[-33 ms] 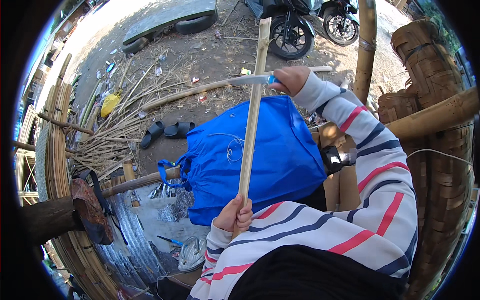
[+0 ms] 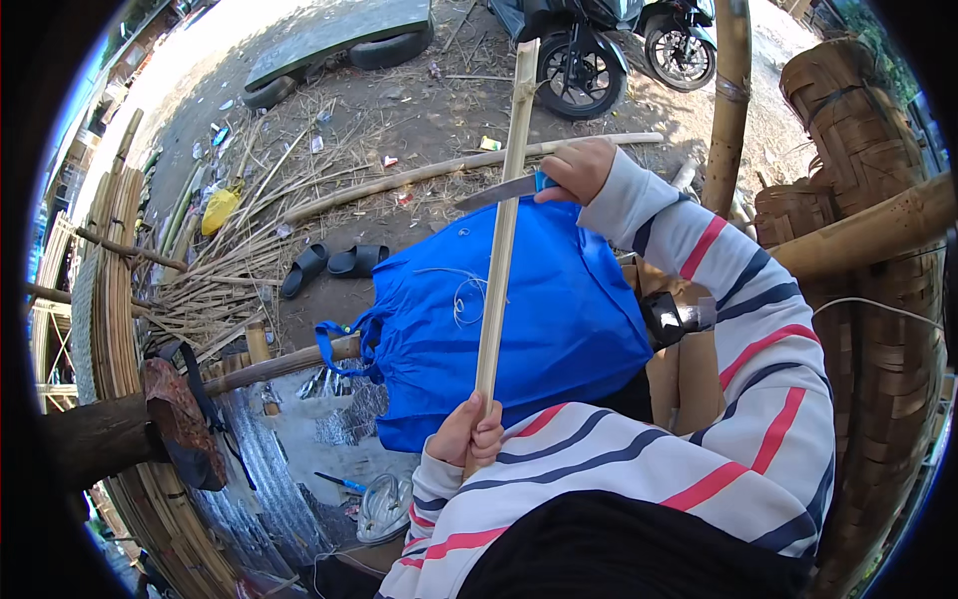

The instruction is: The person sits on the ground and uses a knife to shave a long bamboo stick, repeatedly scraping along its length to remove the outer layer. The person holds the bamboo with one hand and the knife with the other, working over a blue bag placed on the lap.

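Note:
A long split bamboo strip (image 2: 503, 245) slants up and away from me over a blue fabric bag (image 2: 569, 290). My left hand (image 2: 469, 429) is closed around its near end, low by my body. Farther up, my right hand (image 2: 577, 172) grips the blue handle of a knife (image 2: 499, 191). The knife's blade lies across the strip in its upper half and points left. Thin pale shavings (image 2: 467, 298) rest on the bag, left of the strip.
Black sandals (image 2: 356, 261) and scattered bamboo sticks (image 2: 215, 290) lie on the ground at left. A bamboo pole (image 2: 868, 228) crosses at right beside woven bamboo (image 2: 888, 379). A second blue-handled tool (image 2: 341, 481) lies near coiled clear cord (image 2: 384, 507). Motorbikes (image 2: 589, 70) stand at the back.
My right hand and the knife have moved a little down the strip, toward me. The blade now tilts more down to the left. My left hand and the strip have hardly moved.

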Demonstrator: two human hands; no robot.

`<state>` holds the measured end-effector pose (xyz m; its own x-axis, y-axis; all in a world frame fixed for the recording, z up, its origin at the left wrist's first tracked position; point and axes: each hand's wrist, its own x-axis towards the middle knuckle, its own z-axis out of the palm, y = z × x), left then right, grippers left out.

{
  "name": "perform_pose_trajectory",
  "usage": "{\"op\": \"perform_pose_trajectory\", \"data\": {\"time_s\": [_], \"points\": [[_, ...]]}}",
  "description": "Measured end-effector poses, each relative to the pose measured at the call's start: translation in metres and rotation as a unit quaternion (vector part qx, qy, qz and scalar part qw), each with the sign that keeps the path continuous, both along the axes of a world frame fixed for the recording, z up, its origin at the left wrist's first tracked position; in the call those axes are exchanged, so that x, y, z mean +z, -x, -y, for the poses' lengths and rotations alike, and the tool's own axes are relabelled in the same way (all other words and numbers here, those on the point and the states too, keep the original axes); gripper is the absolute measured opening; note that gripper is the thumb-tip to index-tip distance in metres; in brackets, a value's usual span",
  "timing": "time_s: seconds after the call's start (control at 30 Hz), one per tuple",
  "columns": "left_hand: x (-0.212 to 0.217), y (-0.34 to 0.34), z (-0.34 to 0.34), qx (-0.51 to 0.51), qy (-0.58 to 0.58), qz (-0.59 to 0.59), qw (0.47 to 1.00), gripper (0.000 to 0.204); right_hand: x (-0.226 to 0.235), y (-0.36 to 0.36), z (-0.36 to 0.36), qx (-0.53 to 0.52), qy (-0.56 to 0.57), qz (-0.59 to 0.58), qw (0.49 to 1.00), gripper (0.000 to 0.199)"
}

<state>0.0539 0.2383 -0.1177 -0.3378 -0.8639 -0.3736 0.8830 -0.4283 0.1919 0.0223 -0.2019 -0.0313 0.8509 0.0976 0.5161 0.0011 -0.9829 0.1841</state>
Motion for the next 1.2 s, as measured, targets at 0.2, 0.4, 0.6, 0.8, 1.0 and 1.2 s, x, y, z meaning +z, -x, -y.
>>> {"op": "perform_pose_trajectory", "data": {"time_s": [0.2, 0.4, 0.6, 0.8, 1.0, 1.2], "points": [[0.009, 0.001, 0.006, 0.002, -0.006, 0.022, 1.000, 0.052, -0.017, 0.001, -0.024, 0.038, -0.077, -0.029, 0.996, 0.038], [0.008, 0.001, 0.014, 0.007, -0.011, 0.019, 1.000, 0.052, -0.027, -0.004, -0.009, -0.028, -0.111, 0.014, 0.993, 0.039], [0.019, -0.002, 0.028, -0.007, -0.030, 0.040, 0.999, 0.053, -0.023, 0.000, 0.030, -0.165, -0.145, 0.014, 0.975, 0.035], [0.008, -0.017, 0.004, 0.025, -0.037, 0.160, 0.986, 0.054, -0.018, 0.004, -0.030, -0.035, -0.107, 0.039, 0.993, 0.031], [0.024, -0.034, -0.006, 0.071, 0.011, 0.213, 0.974, 0.058, 0.060, 0.024, 0.082, -0.116, -0.338, 0.349, 0.866, 0.037], [0.031, -0.035, 0.011, 0.125, 0.016, 0.251, 0.960, 0.056, 0.164, 0.027, 0.156, -0.105, -0.442, 0.398, 0.797, 0.042]]}}
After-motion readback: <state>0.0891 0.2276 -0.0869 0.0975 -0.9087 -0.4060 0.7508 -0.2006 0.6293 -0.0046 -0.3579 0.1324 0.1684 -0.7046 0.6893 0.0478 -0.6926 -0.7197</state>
